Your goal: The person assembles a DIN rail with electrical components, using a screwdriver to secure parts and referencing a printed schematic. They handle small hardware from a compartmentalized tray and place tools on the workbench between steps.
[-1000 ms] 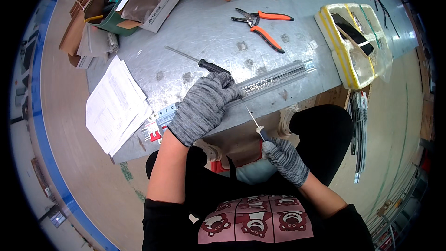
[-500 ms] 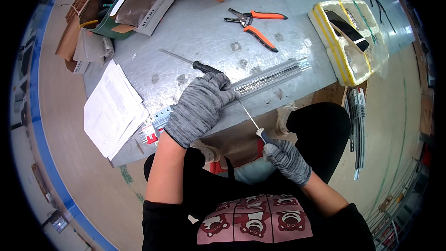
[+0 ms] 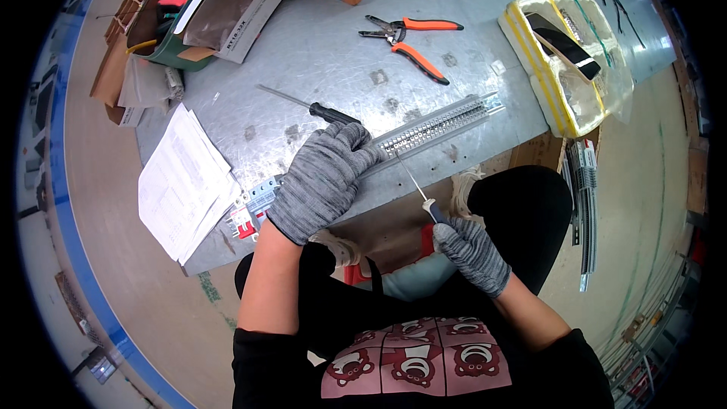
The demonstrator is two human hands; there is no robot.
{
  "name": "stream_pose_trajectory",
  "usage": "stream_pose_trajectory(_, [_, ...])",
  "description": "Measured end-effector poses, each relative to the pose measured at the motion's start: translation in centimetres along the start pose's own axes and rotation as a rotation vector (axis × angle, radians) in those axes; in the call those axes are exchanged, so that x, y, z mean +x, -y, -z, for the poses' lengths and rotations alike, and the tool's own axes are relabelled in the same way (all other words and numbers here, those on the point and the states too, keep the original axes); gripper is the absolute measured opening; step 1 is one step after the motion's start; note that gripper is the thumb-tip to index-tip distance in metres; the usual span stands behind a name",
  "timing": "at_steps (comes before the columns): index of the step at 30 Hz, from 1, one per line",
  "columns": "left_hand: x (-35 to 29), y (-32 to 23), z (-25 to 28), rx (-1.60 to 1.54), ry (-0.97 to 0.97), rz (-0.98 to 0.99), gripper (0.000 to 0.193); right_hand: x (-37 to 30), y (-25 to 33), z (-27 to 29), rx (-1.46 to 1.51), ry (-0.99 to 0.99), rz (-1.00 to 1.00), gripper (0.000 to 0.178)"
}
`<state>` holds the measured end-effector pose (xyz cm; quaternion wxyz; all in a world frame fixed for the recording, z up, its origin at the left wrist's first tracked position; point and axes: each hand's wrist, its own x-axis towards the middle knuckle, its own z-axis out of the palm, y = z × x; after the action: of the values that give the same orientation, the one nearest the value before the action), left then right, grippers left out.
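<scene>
A long grey terminal strip (image 3: 443, 126) with rows of small metal contacts lies slanted near the table's front edge. Over its left end rests my left hand (image 3: 322, 182), in a grey knit glove, fingers closed on it and hiding that end. My gloved right hand (image 3: 475, 259) grips a screwdriver (image 3: 433, 210) by its dark blue and white handle, off the table's edge. The thin shaft slants up to the strip's near side, beside my left fingertips. A second screwdriver (image 3: 333, 113), black-handled, lies just beyond my left hand. Blue-grey terminal parts (image 3: 262, 195) and a red-and-white component (image 3: 243, 223) show beside my left wrist.
Orange-handled wire strippers (image 3: 413, 45) lie farther back. At right a foam box (image 3: 556, 113) holds a phone (image 3: 564, 47). Papers (image 3: 182, 189) lie left, below a green bin (image 3: 185, 57) with tools. Metal rails (image 3: 585, 204) stand beyond the table's right edge.
My right hand and its screwdriver have moved slightly up and to the right, the tip shifting along the strip. My left hand stays on the strip; the whole view has shifted a little.
</scene>
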<state>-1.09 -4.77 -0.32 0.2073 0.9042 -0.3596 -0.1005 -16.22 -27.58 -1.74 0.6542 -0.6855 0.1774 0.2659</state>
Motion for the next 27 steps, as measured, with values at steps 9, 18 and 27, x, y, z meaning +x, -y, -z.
stream_pose_trajectory(9, [1.2, -0.6, -0.7, 0.006, -0.085, -0.074, 0.037, 0.0, 0.5, 0.2, -0.025, 0.024, -0.015, 0.033])
stream_pose_trajectory(18, [1.5, -0.7, -0.8, 0.115, -0.109, -0.130, 0.032, -0.4, 0.2, 1.2, -0.106, 0.096, 0.001, 0.026])
stream_pose_trajectory(27, [1.7, -0.9, -0.6, 0.113, -0.115, -0.128, 0.029, 0.0, 0.6, 1.9, -0.011, 0.029, 0.018, 0.036])
